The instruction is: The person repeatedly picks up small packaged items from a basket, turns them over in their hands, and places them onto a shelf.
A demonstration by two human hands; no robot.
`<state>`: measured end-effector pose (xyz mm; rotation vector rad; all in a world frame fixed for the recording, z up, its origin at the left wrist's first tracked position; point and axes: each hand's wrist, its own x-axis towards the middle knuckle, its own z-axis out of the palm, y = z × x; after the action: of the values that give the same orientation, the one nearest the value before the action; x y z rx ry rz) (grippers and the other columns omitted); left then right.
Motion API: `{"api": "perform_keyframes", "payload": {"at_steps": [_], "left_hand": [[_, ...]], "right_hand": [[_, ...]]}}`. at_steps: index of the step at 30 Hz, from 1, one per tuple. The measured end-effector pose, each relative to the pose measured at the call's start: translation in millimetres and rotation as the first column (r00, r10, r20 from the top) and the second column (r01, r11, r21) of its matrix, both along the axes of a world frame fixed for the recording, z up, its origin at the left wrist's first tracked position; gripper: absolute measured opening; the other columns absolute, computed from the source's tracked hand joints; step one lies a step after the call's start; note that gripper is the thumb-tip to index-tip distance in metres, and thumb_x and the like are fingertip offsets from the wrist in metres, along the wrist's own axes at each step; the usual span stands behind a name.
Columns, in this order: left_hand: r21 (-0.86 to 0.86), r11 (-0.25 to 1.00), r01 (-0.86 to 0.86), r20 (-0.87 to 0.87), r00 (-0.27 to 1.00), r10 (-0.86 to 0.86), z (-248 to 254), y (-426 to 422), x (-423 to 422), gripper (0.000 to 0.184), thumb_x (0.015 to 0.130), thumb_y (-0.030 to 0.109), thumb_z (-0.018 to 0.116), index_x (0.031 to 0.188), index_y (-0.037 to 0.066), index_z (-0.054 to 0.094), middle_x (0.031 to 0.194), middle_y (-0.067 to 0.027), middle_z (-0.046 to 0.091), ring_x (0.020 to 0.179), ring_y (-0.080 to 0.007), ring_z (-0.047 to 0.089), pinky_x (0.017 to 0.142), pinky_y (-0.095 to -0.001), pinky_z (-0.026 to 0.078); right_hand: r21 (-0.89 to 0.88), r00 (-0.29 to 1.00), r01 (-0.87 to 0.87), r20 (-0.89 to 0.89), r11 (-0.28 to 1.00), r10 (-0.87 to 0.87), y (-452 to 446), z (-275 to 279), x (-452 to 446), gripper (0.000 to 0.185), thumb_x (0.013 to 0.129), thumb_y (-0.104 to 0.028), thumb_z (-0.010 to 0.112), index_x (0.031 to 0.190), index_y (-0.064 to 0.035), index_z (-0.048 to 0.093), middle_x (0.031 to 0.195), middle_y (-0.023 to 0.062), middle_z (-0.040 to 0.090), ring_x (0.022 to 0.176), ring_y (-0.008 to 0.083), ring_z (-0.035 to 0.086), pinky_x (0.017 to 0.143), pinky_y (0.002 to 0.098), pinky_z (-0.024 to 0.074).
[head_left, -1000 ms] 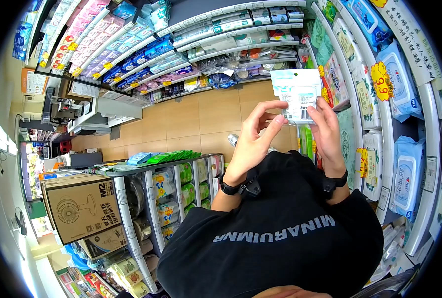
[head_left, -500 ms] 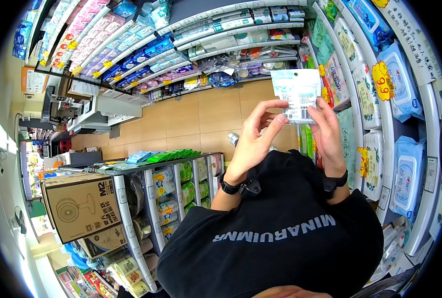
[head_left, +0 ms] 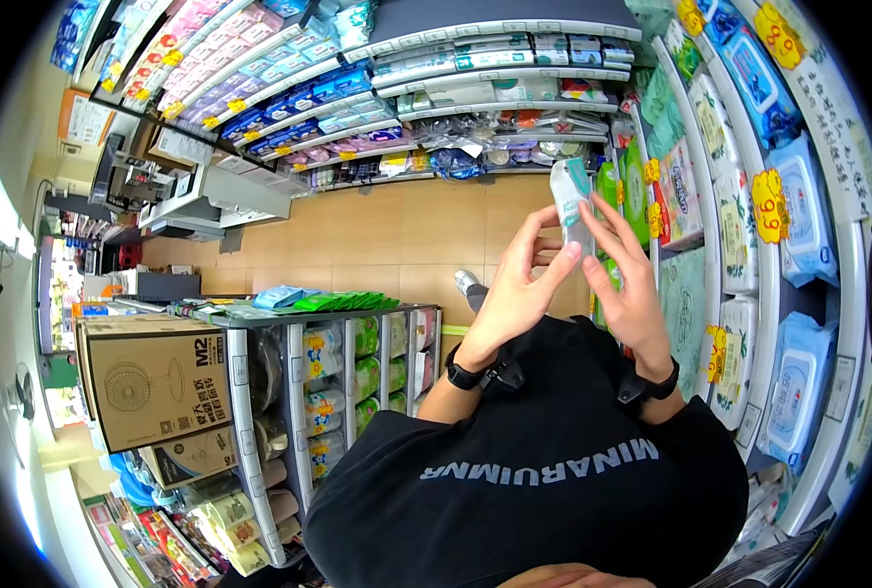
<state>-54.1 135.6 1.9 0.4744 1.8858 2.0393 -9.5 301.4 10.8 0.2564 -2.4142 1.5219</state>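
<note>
A small white and teal plastic packet [head_left: 570, 186] is held up in front of me, turned partly edge-on, its lower end between my two hands. My left hand [head_left: 522, 289] grips it from the left, thumb and fingertips closed on its lower edge. From the other side, my right hand [head_left: 630, 279] has its fingers along the packet's right edge. The packet's printed text is too small to read. Both wrists carry dark bands, and the sleeves are black.
Curved shelves [head_left: 505, 73] of packaged goods stand ahead. Wet-wipe packs [head_left: 797, 382] with yellow price tags line the right. At left, a lower shelf carries green packs [head_left: 343, 302] on top, beside a cardboard fan box [head_left: 157, 382]. Tan floor tiles [head_left: 377, 220] lie between.
The packet has turned from its flat printed back facing me to a narrower, more edge-on view. Both hands have shifted with it, and the right fingers now reach higher along it.
</note>
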Motion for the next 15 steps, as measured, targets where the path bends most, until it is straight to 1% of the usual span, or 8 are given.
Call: {"api": "perform_keyframes", "payload": {"at_steps": [3, 6, 8, 10, 11, 12, 14, 15], "left_hand": [[0.033, 0.998, -0.060, 0.044, 0.997, 0.058, -5, -5, -2, 0.040, 0.100, 0.020, 0.059, 0.134, 0.000, 0.049, 0.119, -0.0105, 0.061, 0.101, -0.0143, 0.060, 0.087, -0.0302, 0.049], [0.080, 0.989, -0.123, 0.085, 0.990, 0.116, -13, -18, -7, 0.033, 0.102, 0.020, 0.056, 0.128, -0.001, 0.053, 0.106, -0.0050, 0.063, 0.093, -0.0087, 0.056, 0.081, -0.0258, 0.047], [0.092, 0.984, -0.156, 0.099, 0.984, 0.147, -14, -27, -11, 0.030, 0.104, 0.021, 0.054, 0.124, -0.001, 0.055, 0.099, -0.0017, 0.062, 0.088, -0.0060, 0.053, 0.078, -0.0237, 0.045], [0.122, 0.970, -0.209, 0.098, 0.975, 0.198, -14, -36, -14, 0.028, 0.105, 0.021, 0.051, 0.117, -0.002, 0.059, 0.092, 0.0029, 0.058, 0.082, -0.0039, 0.047, 0.073, -0.0220, 0.041], [0.131, 0.965, -0.229, 0.095, 0.971, 0.217, -14, -41, -16, 0.028, 0.105, 0.021, 0.051, 0.117, -0.002, 0.059, 0.092, 0.0029, 0.058, 0.082, -0.0039, 0.047, 0.073, -0.0220, 0.041], [0.122, 0.966, -0.228, 0.121, 0.969, 0.214, -15, -47, -19, 0.029, 0.105, 0.022, 0.050, 0.117, -0.003, 0.060, 0.094, 0.0025, 0.060, 0.084, -0.0040, 0.049, 0.075, -0.0221, 0.042], [0.124, 0.961, -0.246, 0.139, 0.964, 0.228, -14, -55, -26, 0.031, 0.106, 0.023, 0.050, 0.117, -0.004, 0.060, 0.096, 0.0022, 0.061, 0.086, -0.0041, 0.050, 0.077, -0.0222, 0.043], [0.130, 0.954, -0.270, 0.156, 0.956, 0.249, -12, -58, -30, 0.032, 0.106, 0.023, 0.050, 0.118, -0.004, 0.061, 0.098, 0.0012, 0.063, 0.089, -0.0042, 0.052, 0.079, -0.0224, 0.043]], "right_hand": [[0.020, 0.998, 0.052, 0.020, 0.998, -0.053, -12, 7, -4, 0.045, 0.092, -0.013, 0.065, 0.136, -0.0067, 0.059, 0.138, 0.0162, 0.052, 0.113, 0.0271, 0.055, 0.099, 0.0372, 0.0448], [0.084, 0.994, 0.093, -0.065, 0.992, -0.088, -10, -4, -16, 0.040, 0.092, -0.011, 0.064, 0.131, -0.0069, 0.063, 0.135, 0.0145, 0.052, 0.111, 0.0255, 0.055, 0.094, 0.0349, 0.0462], [0.023, 0.994, 0.102, -0.033, 0.995, -0.101, -17, -7, -26, 0.040, 0.091, -0.007, 0.063, 0.131, -0.0040, 0.060, 0.133, 0.0122, 0.054, 0.111, 0.0224, 0.055, 0.091, 0.0327, 0.0465], [-0.302, 0.988, 0.157, 0.053, 0.940, -0.148, -24, -18, -39, 0.046, 0.091, -0.003, 0.064, 0.135, -0.0013, 0.052, 0.127, 0.0116, 0.057, 0.109, 0.0180, 0.055, 0.089, 0.0295, 0.0468], [-0.416, 0.991, 0.103, 0.121, 0.903, -0.058, -26, -17, -43, 0.048, 0.093, -0.002, 0.063, 0.138, 0.0010, 0.045, 0.122, 0.0107, 0.059, 0.106, 0.0149, 0.057, 0.089, 0.0269, 0.0467], [-0.408, 0.993, 0.082, 0.114, 0.909, -0.038, -29, -18, -48, 0.048, 0.093, -0.002, 0.063, 0.138, 0.0010, 0.045, 0.122, 0.0107, 0.059, 0.106, 0.0149, 0.057, 0.089, 0.0269, 0.0467], [-0.579, 0.971, 0.044, 0.217, 0.814, 0.101, -36, -21, -59, 0.046, 0.095, -0.003, 0.061, 0.138, 0.0021, 0.045, 0.116, 0.0103, 0.061, 0.102, 0.0133, 0.059, 0.086, 0.0254, 0.0474], [-0.585, 0.963, 0.055, 0.244, 0.809, 0.111, -40, -20, -63, 0.037, 0.096, -0.005, 0.061, 0.130, 0.0036, 0.050, 0.111, 0.0088, 0.063, 0.099, 0.0118, 0.061, 0.083, 0.0252, 0.0483]]}}
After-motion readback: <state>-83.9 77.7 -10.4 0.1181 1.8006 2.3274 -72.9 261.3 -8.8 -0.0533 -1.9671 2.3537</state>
